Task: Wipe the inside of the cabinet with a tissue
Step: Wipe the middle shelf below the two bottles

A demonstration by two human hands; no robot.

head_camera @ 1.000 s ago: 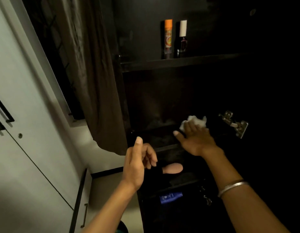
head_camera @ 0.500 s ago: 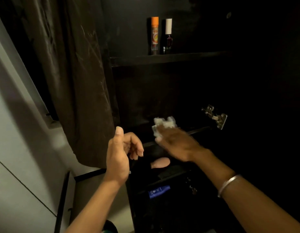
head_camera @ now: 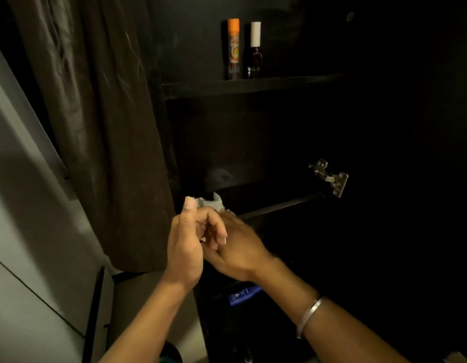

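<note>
well, reading from the left: a pale wall [head_camera: 30, 231] runs down that edge, then a brown curtain [head_camera: 104, 127] hangs beside the dark cabinet [head_camera: 253, 142], whose door is open.

the left hand [head_camera: 185, 247] is raised in front of the cabinet's left edge, thumb up, fingers loosely curled around nothing. it takes no part in the wiping, as far as i can see.

just behind and right of it, the right hand [head_camera: 240, 247] reaches in toward the lower shelf [head_camera: 279, 205]. the tissue [head_camera: 211, 203] is a crumpled white wad showing past the fingertips, at the shelf's left end near the cabinet's side wall. the left hand hides most of the right fingers, so i cannot tell whether the grip is pinched on the tissue or pressing it flat. the tissue sits at the far tip of that hand, not in the palm.

further right, a metal hinge [head_camera: 329, 176] is fixed to the right side. on the upper shelf [head_camera: 253, 83] stand an orange-capped bottle [head_camera: 233, 45] and a white-capped bottle [head_camera: 254, 48], close together.

as for progress, i judge the wipe is under way on the lower shelf, with the tissue at its left end. nothing shows which parts are already clean; the wood is too dark. the upper shelf, with both bottles in place, looks undone, and the back and sides likely remain too.
</note>
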